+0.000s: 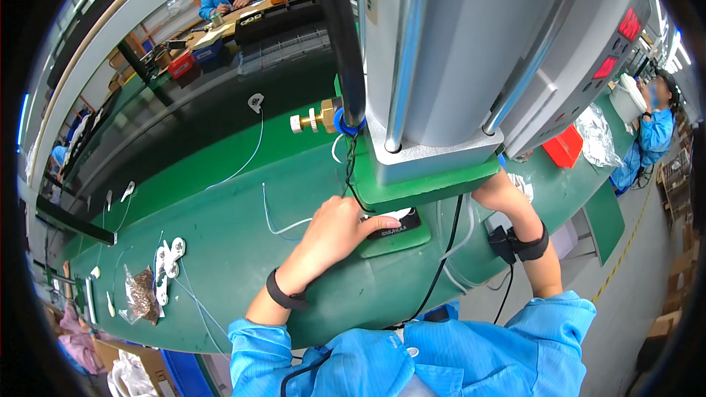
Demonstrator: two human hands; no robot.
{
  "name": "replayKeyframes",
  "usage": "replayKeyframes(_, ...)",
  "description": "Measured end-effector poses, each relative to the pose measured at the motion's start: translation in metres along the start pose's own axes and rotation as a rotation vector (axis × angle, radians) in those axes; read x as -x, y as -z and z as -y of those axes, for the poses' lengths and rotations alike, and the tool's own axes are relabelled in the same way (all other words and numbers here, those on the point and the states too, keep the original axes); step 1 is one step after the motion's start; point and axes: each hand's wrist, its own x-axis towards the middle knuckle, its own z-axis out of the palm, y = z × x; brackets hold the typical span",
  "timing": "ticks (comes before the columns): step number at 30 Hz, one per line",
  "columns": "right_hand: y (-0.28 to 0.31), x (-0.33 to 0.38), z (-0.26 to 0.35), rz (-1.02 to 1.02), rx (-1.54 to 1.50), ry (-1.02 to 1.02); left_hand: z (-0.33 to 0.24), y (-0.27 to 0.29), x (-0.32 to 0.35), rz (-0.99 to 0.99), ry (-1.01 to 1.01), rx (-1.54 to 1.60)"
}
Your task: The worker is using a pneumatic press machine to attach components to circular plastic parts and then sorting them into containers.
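Note:
A tall press with a silver-grey cylinder (448,51) and a green plate (426,185) stands in front of me. Below the plate, a black fixture block (401,226) with a white piece (397,215) on it rests on a green base (397,244). My left hand (331,229) reaches in from the left, thumb stretched out over the block; its other fingers are partly hidden by the press. My right hand (497,190) is at the right side of the press, its fingers out of sight behind it. A black wristband (285,292) circles my left wrist, another (532,244) my right.
White connectors with cables (170,256) and a bag of small brown parts (142,292) lie left on the green bench (243,287). A red bin (565,147) and clear plastic bag (599,136) sit right. Black cable (437,279) crosses the bench front. Co-workers sit beyond.

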Motion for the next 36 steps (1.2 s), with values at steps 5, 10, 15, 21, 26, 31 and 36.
replayKeyframes(5, -0.029, -0.016, 0.002, 0.092, -0.027, 0.142, 0.009, 0.005, -0.009, 0.053, -0.01, 0.086)
replayKeyframes(10, -0.032, -0.021, 0.008, 0.258, -0.008, 0.001, 0.001, 0.001, -0.005, 0.004, -0.003, -0.04)
replayKeyframes(15, -0.041, -0.016, -0.001, 0.193, -0.001, 0.133, -0.003, -0.004, -0.001, -0.039, 0.008, -0.025)
replayKeyframes(21, -0.041, -0.02, -0.003, 0.212, 0.007, 0.151, -0.003, -0.003, -0.002, -0.029, 0.038, 0.001)
replayKeyframes(26, -0.04, -0.019, -0.006, 0.236, -0.01, 0.037, -0.01, -0.003, -0.003, -0.06, 0.015, -0.01)
replayKeyframes(31, -0.026, 0.001, 0.016, -0.042, -0.178, 0.086, -0.001, -0.006, 0.005, -0.047, 0.027, 0.099)
replayKeyframes(36, 0.023, 0.084, -0.025, -0.532, 0.355, -0.133, -0.002, 0.002, 0.019, 0.036, 0.119, 0.193)
